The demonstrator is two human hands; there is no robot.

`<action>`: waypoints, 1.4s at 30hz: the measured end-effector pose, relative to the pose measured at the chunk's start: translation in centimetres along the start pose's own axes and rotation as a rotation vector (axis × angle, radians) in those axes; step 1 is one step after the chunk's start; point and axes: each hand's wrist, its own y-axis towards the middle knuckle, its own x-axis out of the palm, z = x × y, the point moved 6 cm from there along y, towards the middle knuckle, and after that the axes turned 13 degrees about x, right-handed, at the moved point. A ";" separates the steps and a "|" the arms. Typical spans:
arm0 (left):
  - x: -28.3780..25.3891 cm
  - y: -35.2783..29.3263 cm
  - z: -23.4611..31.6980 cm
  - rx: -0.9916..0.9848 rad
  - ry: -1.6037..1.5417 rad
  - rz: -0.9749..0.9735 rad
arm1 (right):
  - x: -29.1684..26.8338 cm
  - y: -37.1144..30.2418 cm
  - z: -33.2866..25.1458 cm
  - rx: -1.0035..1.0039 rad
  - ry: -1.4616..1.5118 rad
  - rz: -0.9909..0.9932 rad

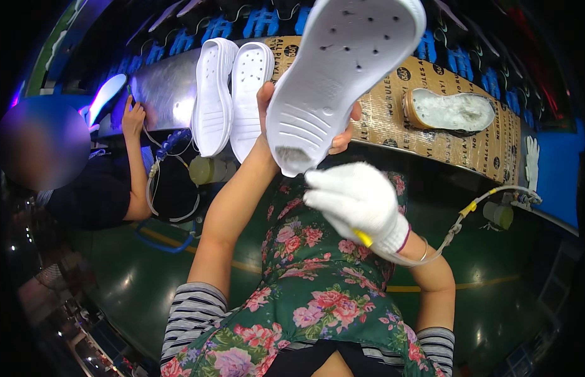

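Observation:
A large white shoe sole (330, 88) is tilted up in front of me, its holed and ribbed face toward me. My bare left hand (267, 103) grips it from behind, fingers showing at both edges. A grey patch (294, 156) marks its heel end. My right hand (355, 198), in a white knit glove, is closed just below that heel; what its fingers hold is hidden. A clear tube (440, 248) with yellow fittings runs along the right wrist. Two more white soles, one (214, 94) beside the other (250, 94), lie left of the held sole.
Printed brown cardboard (393, 116) covers part of the bench, with a shoe upper (453, 112) lying bottom up on it. A white glove (532, 160) lies at the right. Blue racks (261, 22) line the back. At left, a co-worker's hand (133, 119) is over the metal bench (157, 94).

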 end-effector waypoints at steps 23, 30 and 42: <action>-0.6 -1.0 0.6 -0.300 0.268 0.201 | 0.9 -0.6 -1.2 -0.031 -0.014 -0.113; -1.5 -0.3 0.5 -0.162 0.014 -0.026 | -0.8 1.3 -0.2 0.201 0.167 -0.023; -2.9 -1.4 0.5 -0.042 -0.094 0.244 | -1.0 -0.1 1.8 0.591 0.552 -0.029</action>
